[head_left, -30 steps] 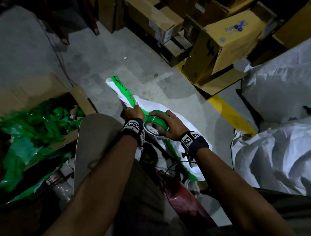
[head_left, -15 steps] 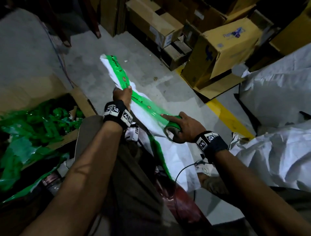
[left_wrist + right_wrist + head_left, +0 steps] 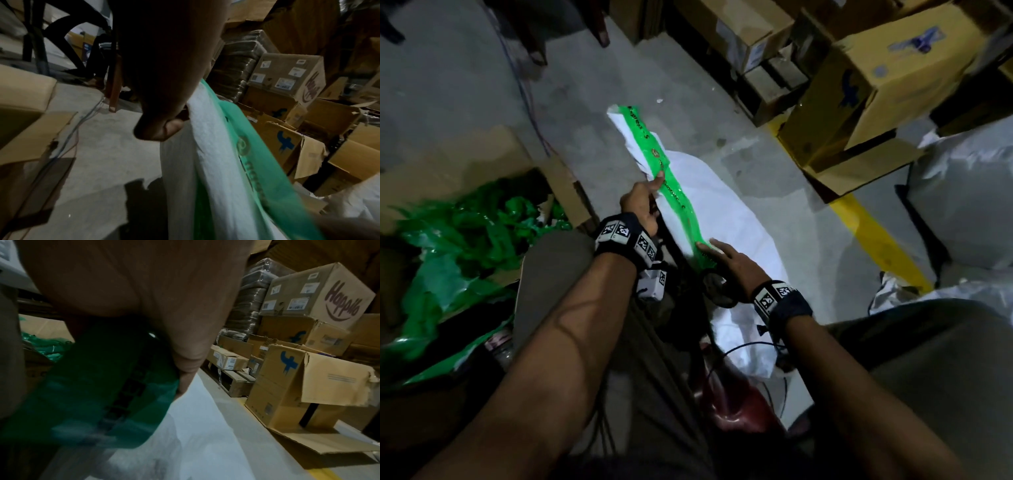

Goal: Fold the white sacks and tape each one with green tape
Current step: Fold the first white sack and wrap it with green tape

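Note:
A folded white sack (image 3: 722, 212) stretches from my lap out over the floor. A green tape strip (image 3: 674, 185) with dark print runs along its fold. My left hand (image 3: 642, 202) pinches the sack's edge midway, thumb on the tape. My right hand (image 3: 729, 260) lies on the strip's near end and holds the green tape roll (image 3: 717, 291) under its palm. The left wrist view shows my fingers against the sack (image 3: 205, 146) beside the tape strip (image 3: 246, 146). In the right wrist view the roll (image 3: 102, 386) sits under my palm above the sack (image 3: 195, 426).
An open cardboard box (image 3: 465, 154) at the left holds crumpled green tape scraps (image 3: 465, 233). Stacked cardboard boxes (image 3: 876, 85) stand at the back right behind a yellow floor line (image 3: 876, 240). More white sacks (image 3: 962, 205) are piled at the right. Cables and a red object (image 3: 736, 407) lie by my legs.
My right hand has drawn the roll down the sack toward my body, leaving a longer green strip. The sack, lifted half a second ago, now sits lower again.

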A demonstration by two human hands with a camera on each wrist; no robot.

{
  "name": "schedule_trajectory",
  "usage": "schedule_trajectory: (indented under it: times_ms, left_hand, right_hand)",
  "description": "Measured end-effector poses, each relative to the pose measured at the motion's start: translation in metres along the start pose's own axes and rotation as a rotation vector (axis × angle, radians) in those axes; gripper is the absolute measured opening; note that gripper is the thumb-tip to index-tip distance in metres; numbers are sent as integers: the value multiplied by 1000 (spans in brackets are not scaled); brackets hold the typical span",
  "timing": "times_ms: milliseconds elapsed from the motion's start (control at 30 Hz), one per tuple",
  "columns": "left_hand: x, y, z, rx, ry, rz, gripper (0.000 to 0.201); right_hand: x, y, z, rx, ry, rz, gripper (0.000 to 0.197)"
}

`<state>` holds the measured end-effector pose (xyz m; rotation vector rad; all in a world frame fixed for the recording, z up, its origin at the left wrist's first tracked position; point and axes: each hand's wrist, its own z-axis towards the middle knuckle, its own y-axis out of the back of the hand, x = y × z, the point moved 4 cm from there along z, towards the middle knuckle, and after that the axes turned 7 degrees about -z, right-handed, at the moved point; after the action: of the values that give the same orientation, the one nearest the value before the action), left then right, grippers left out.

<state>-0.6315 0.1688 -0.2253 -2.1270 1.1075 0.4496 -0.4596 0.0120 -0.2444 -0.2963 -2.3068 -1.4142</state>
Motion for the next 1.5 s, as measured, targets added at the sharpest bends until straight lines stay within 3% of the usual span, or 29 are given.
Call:
schedule_trajectory:
  times_ms: [133, 233, 333, 433, 500, 600, 700, 800, 867, 933, 1000, 1067, 1133, 1233, 1400, 1500]
  left_hand:
    - [35, -6, 3, 146, -15, 133, 49]
    - [81, 10, 14, 105, 84, 339, 39]
    - [115, 21, 22, 65, 171, 383, 72]
    - [122, 12, 18, -2, 59, 577, 64]
    - [120, 4, 17, -58, -33, 868, 64]
    - [106, -10, 12, -104, -156, 1002, 55]
    - [85, -17, 12, -120, -216, 910, 49]
    - [67, -16, 8, -87, -221, 595, 36]
    - [66, -13, 2, -29, -91, 312, 28]
    - [77, -12, -15, 89, 125, 122, 29]
    - [90, -15, -36, 156, 265, 84, 39]
    - [102, -21, -52, 270, 345, 80, 33]
    - [108, -29, -63, 337, 410, 110, 42]
    - [101, -34, -68, 277, 349, 249, 49]
    - [88, -32, -50, 128, 90, 442, 18]
    - [78, -29, -39, 147, 46, 504, 11]
  right_hand:
    - [-5, -4, 20, 70, -80, -17, 78]
    - [-5, -2, 28, 69, -141, -15, 73]
    - [-1, -8, 24, -40, -33, 20, 59]
    - [-5, -10, 13, -145, -89, 102, 46]
    - [-11, -9, 3, -235, -189, 131, 55]
    - [-9, -7, -11, -265, -220, 219, 76]
    - [0, 12, -19, -358, -127, 322, 78]
    - [-3, 46, -26, -563, -113, 382, 66]
    - [-7, 66, -30, -631, -122, 393, 64]
    - [-7, 77, -34, -634, -105, 350, 60]
    - [-7, 77, -36, -614, -122, 367, 57]
    - [-10, 73, -37, -613, -163, 421, 57]
    - [-11, 69, -38, -624, -180, 447, 57]
    - [-7, 73, -37, -613, -149, 405, 57]
    - [-7, 101, -36, -523, -53, 182, 62]
    - [-9, 111, -41, -470, -9, 102, 67]
